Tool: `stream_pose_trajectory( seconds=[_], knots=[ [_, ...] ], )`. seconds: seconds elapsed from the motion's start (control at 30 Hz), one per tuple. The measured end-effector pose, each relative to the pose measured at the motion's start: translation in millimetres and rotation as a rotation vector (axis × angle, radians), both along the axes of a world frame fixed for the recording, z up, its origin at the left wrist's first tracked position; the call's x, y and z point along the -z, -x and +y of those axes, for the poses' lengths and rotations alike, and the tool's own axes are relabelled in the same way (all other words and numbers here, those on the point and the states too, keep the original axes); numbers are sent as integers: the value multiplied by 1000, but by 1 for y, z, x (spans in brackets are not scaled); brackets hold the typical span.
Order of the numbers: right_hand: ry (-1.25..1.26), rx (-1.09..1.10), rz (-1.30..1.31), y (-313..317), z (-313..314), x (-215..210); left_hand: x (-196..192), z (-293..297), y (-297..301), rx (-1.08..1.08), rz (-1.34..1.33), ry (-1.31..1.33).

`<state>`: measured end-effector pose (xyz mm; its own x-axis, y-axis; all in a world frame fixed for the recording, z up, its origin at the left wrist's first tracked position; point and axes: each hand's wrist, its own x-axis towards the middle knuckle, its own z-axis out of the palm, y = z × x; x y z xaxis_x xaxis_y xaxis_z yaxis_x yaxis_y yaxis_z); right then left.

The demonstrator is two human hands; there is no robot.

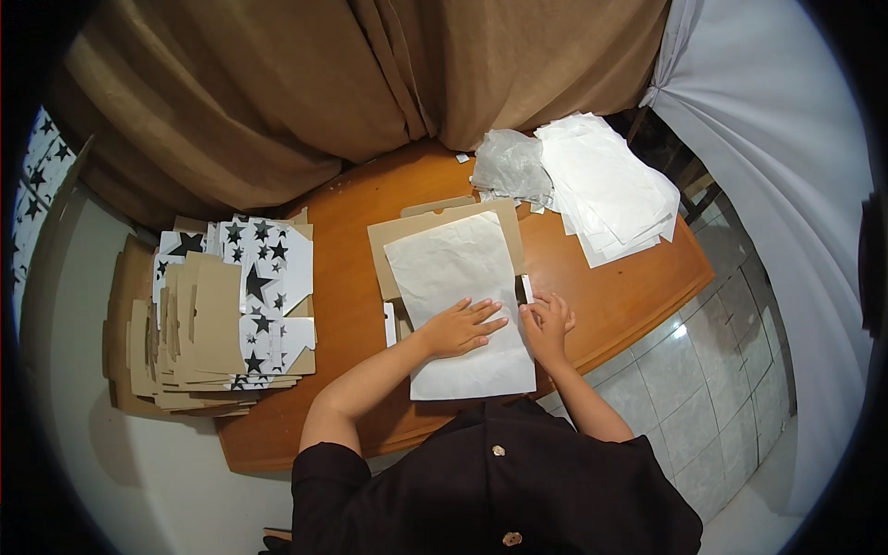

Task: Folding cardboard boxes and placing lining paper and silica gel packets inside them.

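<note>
A sheet of white paper (453, 268) lies slightly askew over an unfolded brown cardboard box (381, 242) in front of me. My left hand (462, 328) rests flat on the middle of the sheet, fingers spread. At the sheet's right edge is my right hand (548, 324), its fingers curled beside the box's side; what they pinch, if anything, is hidden. Just above these fingers a small white flap (527, 289) of the box sticks out. Another white flap (390, 324) shows on the left side, near my left wrist.
At the left edge of the wooden table (347, 370) stands a stack of flattened cardboard boxes (217, 319), some printed with black stars. Loose white sheets (610, 185) and crumpled translucent plastic (509, 166) lie at the far right. Brown curtains (250, 92) hang along the far side.
</note>
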<state>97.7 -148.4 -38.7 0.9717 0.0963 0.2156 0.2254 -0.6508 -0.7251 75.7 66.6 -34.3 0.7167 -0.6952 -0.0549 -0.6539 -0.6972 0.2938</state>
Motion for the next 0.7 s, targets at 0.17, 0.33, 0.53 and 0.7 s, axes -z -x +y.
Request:
stream_pose_trajectory(
  seconds=[0.17,0.33,0.53,0.7],
  knots=[
    [-233,45,-65,-7,-8,0,22,3,-3,61,75,-40],
    [-266,69,-2,-25,-23,8,51,6,-8,77,159,-44],
    [-367,91,27,-53,-26,25,50,-1,-10,26,288,-180],
    [-172,66,29,-102,-15,22,48,3,-15,-107,617,85]
  ],
)
